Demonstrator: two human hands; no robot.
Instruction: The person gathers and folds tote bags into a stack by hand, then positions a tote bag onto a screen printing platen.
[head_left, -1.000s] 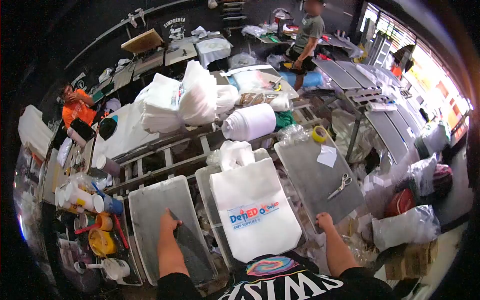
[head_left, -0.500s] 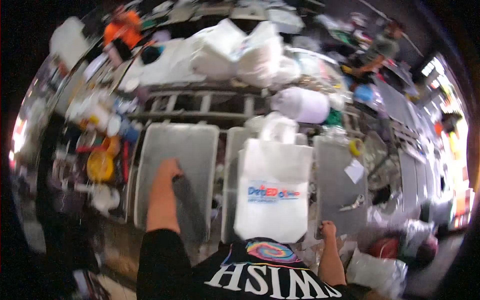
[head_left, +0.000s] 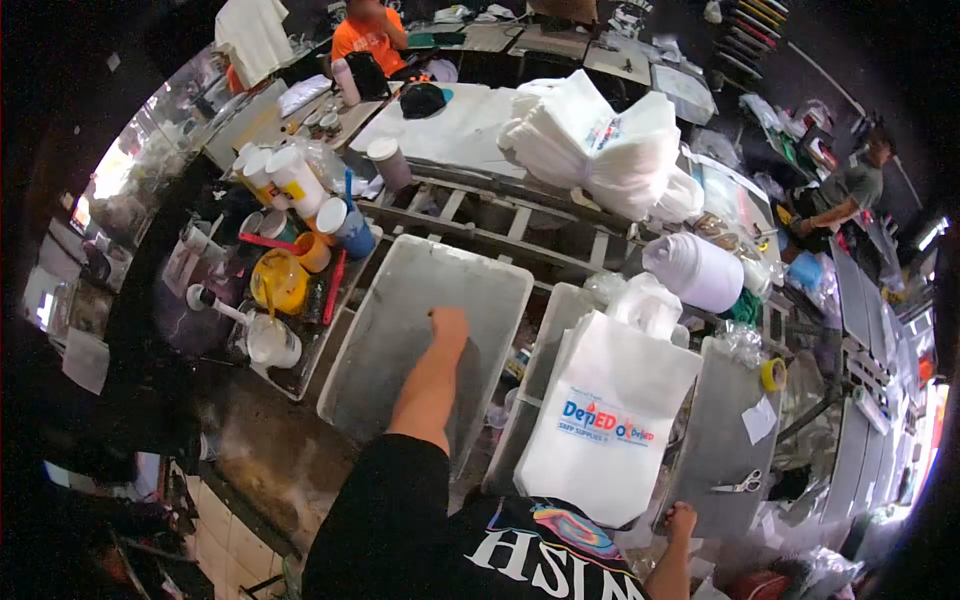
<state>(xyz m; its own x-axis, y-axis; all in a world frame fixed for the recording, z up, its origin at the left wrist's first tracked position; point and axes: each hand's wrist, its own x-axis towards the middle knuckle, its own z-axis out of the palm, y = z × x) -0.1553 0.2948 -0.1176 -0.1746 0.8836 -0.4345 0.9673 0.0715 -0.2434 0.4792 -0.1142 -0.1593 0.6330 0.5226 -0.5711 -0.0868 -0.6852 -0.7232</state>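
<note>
My left hand (head_left: 448, 322) is over a grey board (head_left: 410, 285) with a pale rim, its fingers curled in. What the fingers hold, if anything, is hidden, and contact with the board cannot be told. Low on the right, my right hand (head_left: 681, 520) makes a fist near the lower edge of another grey board (head_left: 712, 440); nothing shows in it. Between the hands lies a stack of white bags (head_left: 610, 370) with blue and red print, handles toward the far side. White-handled scissors (head_left: 742, 483) and a small white paper (head_left: 758, 419) rest on the right board.
Left of the boards stand a yellow tub (head_left: 279, 282), a blue-stained container (head_left: 345, 228) and other pots. Beyond the metal frame (head_left: 480, 221) sits a large pile of white bags (head_left: 610, 145). A white roll (head_left: 695, 272) lies nearer. Two people are across the room.
The view has turned left and sharpened, so the boards and bags appear further right and tilted. My left hand is still over the left board; my right remains by the right board's edge.
</note>
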